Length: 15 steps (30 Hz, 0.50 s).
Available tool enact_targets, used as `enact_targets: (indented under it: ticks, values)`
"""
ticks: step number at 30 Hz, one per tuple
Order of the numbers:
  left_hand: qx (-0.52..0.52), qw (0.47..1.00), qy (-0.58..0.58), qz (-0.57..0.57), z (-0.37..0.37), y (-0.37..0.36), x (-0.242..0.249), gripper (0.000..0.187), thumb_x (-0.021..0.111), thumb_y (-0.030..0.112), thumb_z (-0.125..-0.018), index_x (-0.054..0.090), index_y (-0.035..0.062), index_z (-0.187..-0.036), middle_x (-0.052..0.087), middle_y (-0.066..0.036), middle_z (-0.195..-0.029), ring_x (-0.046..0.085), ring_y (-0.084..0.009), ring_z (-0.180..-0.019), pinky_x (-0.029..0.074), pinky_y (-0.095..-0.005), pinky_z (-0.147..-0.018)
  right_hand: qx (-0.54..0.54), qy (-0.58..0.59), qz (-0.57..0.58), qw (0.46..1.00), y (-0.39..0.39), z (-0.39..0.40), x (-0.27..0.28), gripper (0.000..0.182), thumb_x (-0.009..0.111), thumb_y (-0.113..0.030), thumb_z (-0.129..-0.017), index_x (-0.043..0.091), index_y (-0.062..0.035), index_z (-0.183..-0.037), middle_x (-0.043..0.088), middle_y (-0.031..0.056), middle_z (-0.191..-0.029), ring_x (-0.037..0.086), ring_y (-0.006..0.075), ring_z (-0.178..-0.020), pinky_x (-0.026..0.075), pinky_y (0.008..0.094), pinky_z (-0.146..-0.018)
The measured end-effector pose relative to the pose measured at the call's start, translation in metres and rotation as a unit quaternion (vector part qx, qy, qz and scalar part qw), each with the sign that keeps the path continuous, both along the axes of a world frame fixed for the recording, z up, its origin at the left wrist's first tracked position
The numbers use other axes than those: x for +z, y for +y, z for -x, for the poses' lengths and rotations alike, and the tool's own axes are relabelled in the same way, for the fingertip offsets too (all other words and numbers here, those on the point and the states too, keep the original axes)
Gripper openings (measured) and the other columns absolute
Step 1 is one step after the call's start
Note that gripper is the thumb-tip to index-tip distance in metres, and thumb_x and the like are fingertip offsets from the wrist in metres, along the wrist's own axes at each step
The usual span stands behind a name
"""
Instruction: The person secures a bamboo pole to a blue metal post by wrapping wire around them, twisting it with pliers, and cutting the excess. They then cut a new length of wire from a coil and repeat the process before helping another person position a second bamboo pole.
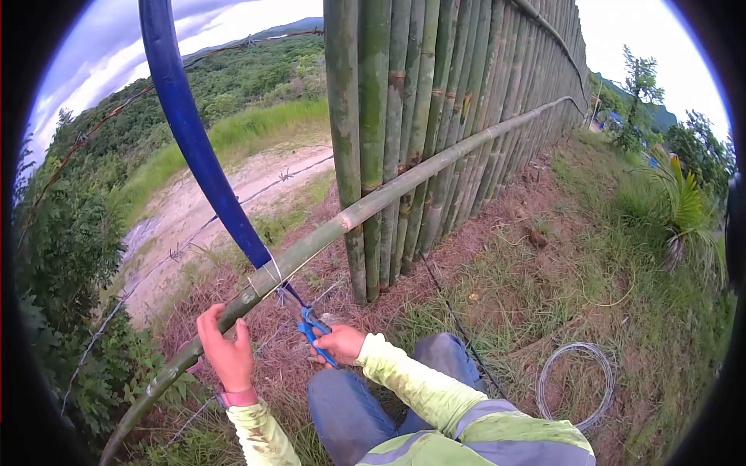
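A long bamboo pole point(311, 241) runs slantwise across the view, crossing a blue post point(198, 147). Thin tie wire point(272, 273) loops around the pole where it meets the post. My left hand point(227, 348) grips the pole below that crossing, fingers over its far side and thumb on the near side. In my right hand point(339, 344) are blue-handled pliers point(311, 328), held just under the pole near the foot of the wire loop. The jaws of the pliers are too small to make out against the post's lower part.
A wall of upright bamboo stems point(420, 101) stands ahead, against the pole. Strands of barbed wire point(175, 252) cross on the left. A coil of wire point(576, 384) lies on the grass at right, and a dark thin rod point(458, 322) slants beside my knees.
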<state>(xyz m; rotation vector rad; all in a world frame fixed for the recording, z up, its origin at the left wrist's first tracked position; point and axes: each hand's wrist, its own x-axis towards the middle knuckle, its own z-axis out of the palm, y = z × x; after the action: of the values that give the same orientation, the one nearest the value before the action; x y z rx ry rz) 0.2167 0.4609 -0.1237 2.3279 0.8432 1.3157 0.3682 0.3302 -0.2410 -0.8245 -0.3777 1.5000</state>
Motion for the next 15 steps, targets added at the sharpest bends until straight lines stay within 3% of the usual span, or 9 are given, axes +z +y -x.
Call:
enact_targets:
  ticks: [4,7,9,11,13,15]
  values:
    - [-0.171,0.983,0.073,-0.010,-0.089,-0.063,0.035,0.037,0.066,0.008,-0.069,0.052,0.0008,-0.103,0.052,-0.015,-0.097,0.052,-0.0327,-0.092,0.042,-0.0401,-0.081,0.006,-0.032,0.004,0.999,0.006,0.002,-0.022,0.019,0.054,-0.011,-0.081,0.049,-0.0065,-0.099,0.055,0.0068,-0.075,0.053,0.0184,-0.056,0.043,0.0360,-0.044]
    - [-0.106,0.970,0.183,-0.118,-0.192,-0.041,0.019,0.041,0.070,0.018,-0.068,0.053,0.0011,-0.101,0.050,-0.018,-0.101,0.050,-0.0296,-0.100,0.043,-0.0384,-0.083,0.006,-0.035,-0.006,0.999,0.013,-0.001,-0.030,0.018,0.055,-0.012,-0.080,0.051,-0.0060,-0.097,0.056,0.0068,-0.073,0.054,0.0183,-0.054,0.043,0.0360,-0.043]
    - [-0.073,0.937,0.296,-0.169,-0.241,-0.007,-0.020,0.028,0.062,0.021,-0.075,0.054,0.0037,-0.096,0.055,-0.018,-0.095,0.056,-0.0295,-0.094,0.046,-0.0404,-0.078,0.008,-0.038,-0.002,0.999,0.019,-0.004,-0.044,0.018,0.056,-0.012,-0.080,0.053,-0.0057,-0.096,0.057,0.0064,-0.071,0.055,0.0181,-0.054,0.044,0.0357,-0.044]
    - [-0.045,0.931,0.342,-0.119,-0.265,0.003,-0.031,0.025,0.057,0.020,-0.078,0.053,0.0047,-0.097,0.057,-0.017,-0.094,0.058,-0.0307,-0.091,0.047,-0.0413,-0.077,0.019,-0.206,-0.083,0.975,0.028,-0.008,-0.069,0.019,0.059,-0.012,-0.075,0.059,-0.0054,-0.093,0.059,0.0088,-0.070,0.059,0.0205,-0.059,0.047,0.0352,-0.048]
    - [-0.020,0.916,0.397,-0.061,-0.262,0.000,-0.035,0.022,0.053,0.019,-0.080,0.052,0.0057,-0.097,0.060,-0.016,-0.093,0.060,-0.0319,-0.087,0.049,-0.0423,-0.075,-0.037,-0.437,-0.162,0.884,0.025,-0.007,-0.070,0.020,0.061,-0.011,-0.070,0.065,-0.0059,-0.090,0.062,0.0113,-0.069,0.063,0.0232,-0.064,0.050,0.0345,-0.053]
    - [-0.022,0.925,0.358,-0.127,-0.260,0.004,-0.038,0.016,0.045,0.016,-0.082,0.052,0.0071,-0.093,0.063,-0.015,-0.088,0.063,-0.0324,-0.078,0.050,-0.0429,-0.070,-0.034,-0.617,-0.156,0.770,0.022,-0.015,-0.059,0.023,0.061,-0.009,-0.068,0.066,-0.0077,-0.090,0.063,0.0131,-0.073,0.063,0.0263,-0.064,0.051,0.0353,-0.056]
